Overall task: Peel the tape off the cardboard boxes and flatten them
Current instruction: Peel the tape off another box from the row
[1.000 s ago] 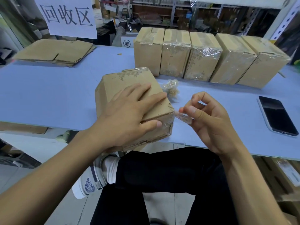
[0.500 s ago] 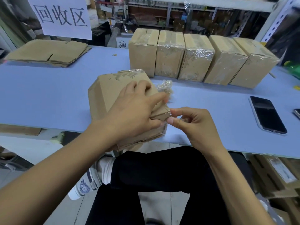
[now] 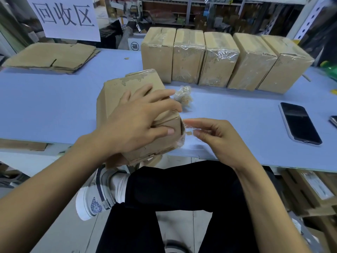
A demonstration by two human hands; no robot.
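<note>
A brown cardboard box (image 3: 116, 94) lies tilted at the near edge of the blue table (image 3: 54, 106). My left hand (image 3: 138, 121) lies on top of it, fingers spread over the top and thumb pressed on its near side. Just right of the box's corner, my right hand (image 3: 217, 139) pinches a strip of clear tape (image 3: 189, 131) that still clings to that corner. A crumpled ball of peeled tape (image 3: 183, 96) sits on the table behind the box.
Several taped boxes (image 3: 218, 59) stand in a row at the back. Flattened cardboard (image 3: 51, 57) is stacked at the back left under a white sign. A black phone (image 3: 299, 123) lies at the right. My crossed legs are below the table edge.
My right hand went in to the box corner, took hold of the tape and has drawn it a short way out to the right. My left hand shifted its grip on the box top.
</note>
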